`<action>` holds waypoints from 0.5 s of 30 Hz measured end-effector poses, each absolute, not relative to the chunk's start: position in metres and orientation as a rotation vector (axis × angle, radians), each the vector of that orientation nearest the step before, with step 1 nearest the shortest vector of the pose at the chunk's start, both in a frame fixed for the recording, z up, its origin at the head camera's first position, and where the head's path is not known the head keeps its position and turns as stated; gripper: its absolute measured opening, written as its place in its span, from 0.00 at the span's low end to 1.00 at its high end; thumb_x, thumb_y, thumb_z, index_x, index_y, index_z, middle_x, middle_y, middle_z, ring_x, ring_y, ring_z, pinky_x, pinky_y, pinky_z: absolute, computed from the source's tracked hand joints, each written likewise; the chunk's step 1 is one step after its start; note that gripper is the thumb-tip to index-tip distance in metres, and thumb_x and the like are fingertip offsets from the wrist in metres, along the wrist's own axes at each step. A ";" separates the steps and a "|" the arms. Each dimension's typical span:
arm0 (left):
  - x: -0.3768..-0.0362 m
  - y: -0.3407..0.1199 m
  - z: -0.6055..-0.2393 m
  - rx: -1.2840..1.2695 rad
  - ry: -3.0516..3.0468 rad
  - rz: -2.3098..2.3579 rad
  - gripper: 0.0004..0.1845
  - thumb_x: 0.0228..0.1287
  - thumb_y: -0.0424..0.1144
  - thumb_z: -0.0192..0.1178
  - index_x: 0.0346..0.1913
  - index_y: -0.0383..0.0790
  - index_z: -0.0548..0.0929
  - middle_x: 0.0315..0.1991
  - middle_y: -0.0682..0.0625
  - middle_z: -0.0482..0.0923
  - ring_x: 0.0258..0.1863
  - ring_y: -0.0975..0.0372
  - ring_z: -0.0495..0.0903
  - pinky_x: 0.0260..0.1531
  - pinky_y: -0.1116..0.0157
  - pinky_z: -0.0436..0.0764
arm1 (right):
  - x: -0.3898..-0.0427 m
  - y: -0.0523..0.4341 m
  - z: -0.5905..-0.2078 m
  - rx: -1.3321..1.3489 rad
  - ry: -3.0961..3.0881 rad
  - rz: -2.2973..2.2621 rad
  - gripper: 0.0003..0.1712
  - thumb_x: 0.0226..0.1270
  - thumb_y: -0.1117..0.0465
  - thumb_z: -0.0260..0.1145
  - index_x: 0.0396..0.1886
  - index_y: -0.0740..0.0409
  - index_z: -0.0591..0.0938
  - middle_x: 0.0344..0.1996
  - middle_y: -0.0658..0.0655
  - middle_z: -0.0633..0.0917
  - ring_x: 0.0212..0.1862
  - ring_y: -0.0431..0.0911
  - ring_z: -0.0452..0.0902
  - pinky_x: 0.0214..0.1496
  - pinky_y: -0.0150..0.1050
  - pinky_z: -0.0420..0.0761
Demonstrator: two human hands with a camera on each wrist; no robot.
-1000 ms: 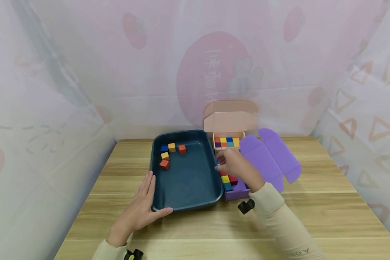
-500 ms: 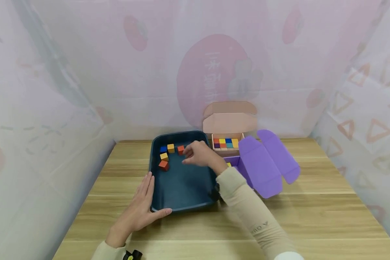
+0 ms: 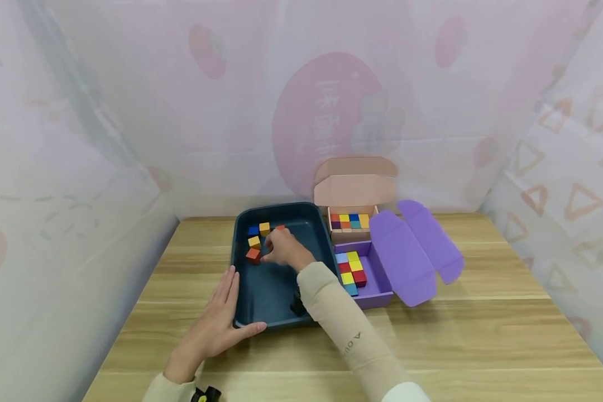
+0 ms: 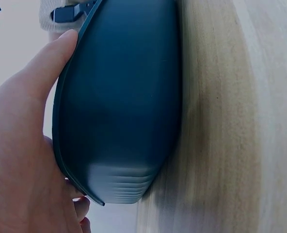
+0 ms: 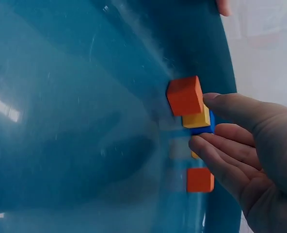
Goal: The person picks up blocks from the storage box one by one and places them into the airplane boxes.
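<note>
Dark teal plastic forms the shallow tray (image 3: 281, 301) that sits on the wooden desk (image 3: 482, 335), and it is where both hands work. At its near left corner the left hand (image 3: 216, 329) lies flat, fingers straight along the outer wall and thumb along the front rim, steadying the tray and gripping nothing; the left wrist view shows the same hold, with the palm against the tray's rounded outside (image 4: 119, 97).

Further in, a small group of cubes lies at the far left of the tray floor: a blue cube (image 3: 253, 230), two yellow cubes (image 3: 264, 228) and (image 3: 254, 242), and an orange-red cube (image 3: 253, 255) nearest the person. Another red one is mostly hidden behind the right hand (image 3: 283, 250). That hand reaches in from the right, fingers loosely extended towards the cluster and closed on nothing that can be seen. In the right wrist view the fingertips (image 5: 216, 104) sit just beside the orange cube (image 5: 184, 95), which lies to the hand's left, so the right hand is plainly the nearer one.

Right of the tray stand an open purple box (image 3: 377, 290) holding several cubes, and behind it an open pink box (image 3: 354, 190) with a row of them.
</note>
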State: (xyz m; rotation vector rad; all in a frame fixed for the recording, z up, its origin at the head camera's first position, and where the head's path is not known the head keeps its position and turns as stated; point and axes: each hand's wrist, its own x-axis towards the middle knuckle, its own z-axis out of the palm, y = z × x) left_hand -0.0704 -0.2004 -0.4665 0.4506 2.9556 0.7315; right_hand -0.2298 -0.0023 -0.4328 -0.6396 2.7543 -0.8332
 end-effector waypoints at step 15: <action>-0.070 -0.203 -0.466 0.476 2.960 0.741 0.68 0.61 0.71 0.68 0.86 0.38 0.38 0.89 0.42 0.32 0.88 0.44 0.36 0.82 0.34 0.48 | -0.233 -0.043 -0.443 -0.475 2.802 -0.733 0.18 0.68 0.55 0.78 0.54 0.56 0.88 0.44 0.52 0.89 0.39 0.43 0.80 0.57 0.38 0.86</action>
